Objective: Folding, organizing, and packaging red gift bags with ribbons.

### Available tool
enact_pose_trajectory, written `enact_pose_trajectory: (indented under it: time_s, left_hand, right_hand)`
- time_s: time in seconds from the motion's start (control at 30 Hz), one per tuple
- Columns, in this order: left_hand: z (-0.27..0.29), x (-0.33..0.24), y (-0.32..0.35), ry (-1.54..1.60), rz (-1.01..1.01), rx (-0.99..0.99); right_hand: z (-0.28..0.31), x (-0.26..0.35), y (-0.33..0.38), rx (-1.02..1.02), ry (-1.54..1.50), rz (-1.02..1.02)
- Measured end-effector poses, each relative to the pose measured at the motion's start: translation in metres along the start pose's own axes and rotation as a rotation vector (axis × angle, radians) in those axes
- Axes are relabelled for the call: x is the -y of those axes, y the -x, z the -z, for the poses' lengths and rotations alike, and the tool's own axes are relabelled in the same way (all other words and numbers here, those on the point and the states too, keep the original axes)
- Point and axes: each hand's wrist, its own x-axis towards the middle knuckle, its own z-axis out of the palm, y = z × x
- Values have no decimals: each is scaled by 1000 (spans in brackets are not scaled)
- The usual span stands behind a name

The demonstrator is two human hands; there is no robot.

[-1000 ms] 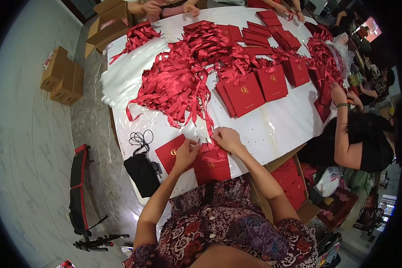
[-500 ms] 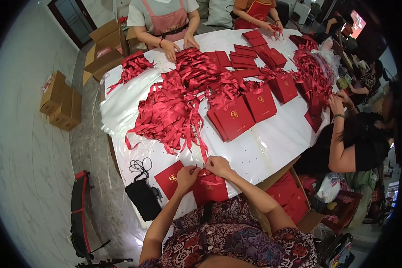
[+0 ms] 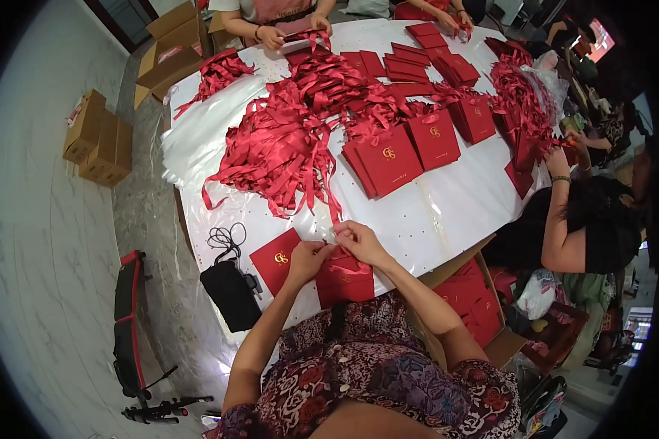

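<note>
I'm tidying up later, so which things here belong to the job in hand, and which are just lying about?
Seemingly in the job:
red bag by the left hand
red ribbon at the right hand
ribbon pile

Seemingly just lying about:
black pouch
closed cardboard boxes by the wall

A deep-red paper gift bag (image 3: 343, 290) lies flat at the near edge of the white table (image 3: 410, 216), toward its left end, top facing the far side and partly hidden from view. A glossy red ribbon (image 3: 355, 268) crosses the bag's upper face in loose folds. Beyond the top, a narrow red ribbon strand (image 3: 334, 205) stretches toward the table's far edge.
</note>
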Motion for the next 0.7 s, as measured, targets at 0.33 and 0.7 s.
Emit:
enact_pose_trajectory:
  time_s: [0.33, 0.7]
  left_hand:
    - [-5, -24, -3, -305, -84, 140]
    - [-9, 2, 27, 201, -247, 121]
  right_hand:
    - [7, 15, 18, 60, -45, 42]
    - [45, 29, 14, -231, -675, -169]
